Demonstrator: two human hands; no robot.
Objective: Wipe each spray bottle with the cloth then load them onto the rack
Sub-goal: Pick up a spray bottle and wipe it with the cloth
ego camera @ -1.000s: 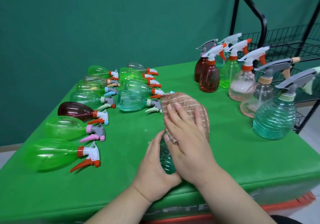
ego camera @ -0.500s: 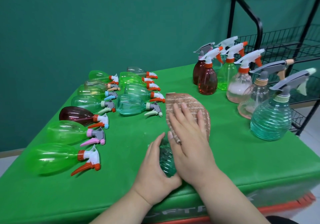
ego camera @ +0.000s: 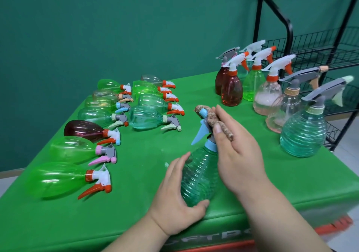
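Observation:
A ribbed teal spray bottle [ego camera: 198, 176] with a light blue trigger head stands tilted near the table's front edge. My left hand [ego camera: 174, 199] grips its body from the left, thumb under the base. My right hand [ego camera: 237, 150] holds a bunched brown cloth [ego camera: 213, 119] against the blue spray head, thumb by the neck. Several bottles lie on their sides at the left, the nearest a bright green bottle [ego camera: 58, 179]. More bottles stand upright at the right, among them a ribbed teal bottle [ego camera: 303, 135] with a grey head.
A black wire rack [ego camera: 314, 53] stands behind the table's right corner, its shelves bare where visible. The green table cover [ego camera: 147, 160] drops off at the front edge just below my wrists. A teal wall runs behind.
The cloth, earlier spread over the bottle under my flat right hand, is now bunched at the spray head. The bottle's body is uncovered and raised more upright.

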